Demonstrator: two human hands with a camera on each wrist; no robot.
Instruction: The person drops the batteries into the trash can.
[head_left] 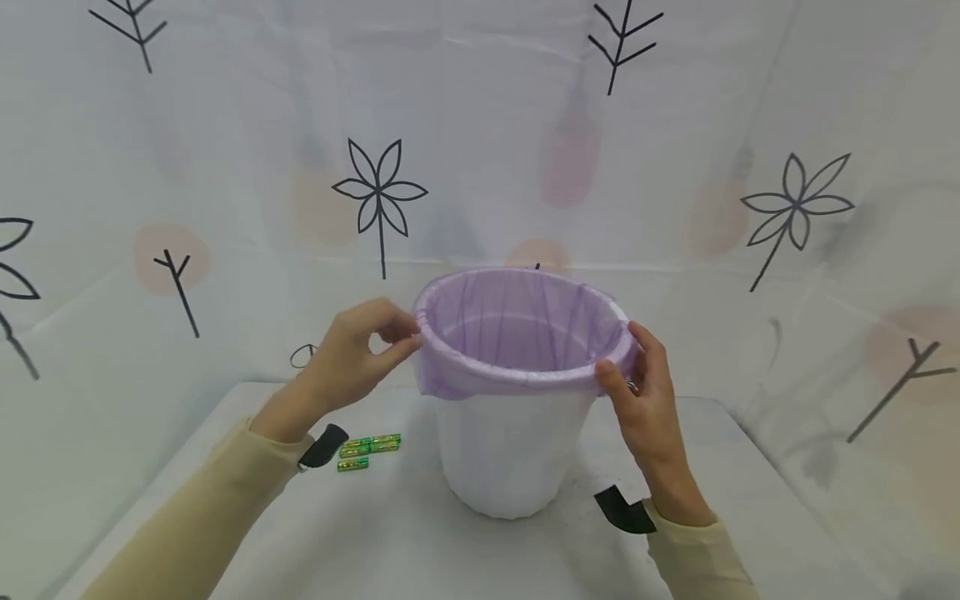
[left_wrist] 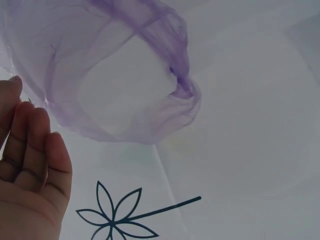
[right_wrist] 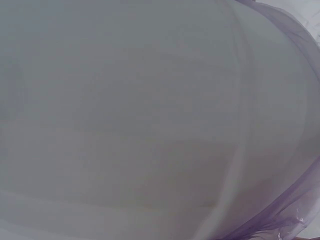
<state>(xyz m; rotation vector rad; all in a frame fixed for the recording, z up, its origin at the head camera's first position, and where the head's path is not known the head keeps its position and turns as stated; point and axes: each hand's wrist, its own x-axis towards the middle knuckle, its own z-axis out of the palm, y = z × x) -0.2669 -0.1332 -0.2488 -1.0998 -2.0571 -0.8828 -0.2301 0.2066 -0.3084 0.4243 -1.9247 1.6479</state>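
Note:
A white trash can [head_left: 510, 458] stands upright on the table, lined with a thin purple trash bag [head_left: 502, 333]. The bag's top is folded outward over the rim and hangs down the outside, lower on the left. At the rim's left side my left hand [head_left: 352, 354] pinches the bag between thumb and fingertips. The left wrist view has these fingers [left_wrist: 57, 155] at the edge of the bag [left_wrist: 150, 120], which bunches into a knot. On the opposite side, my right hand [head_left: 648, 408] grips the bag-covered rim. The can's wall [right_wrist: 125, 125] fills most of the right wrist view.
Several green batteries [head_left: 367, 446] lie on the white table [head_left: 315, 533], left of the can. A pale curtain [head_left: 480, 125] with plant drawings hangs behind. Black straps [head_left: 626, 510] are around both wrists.

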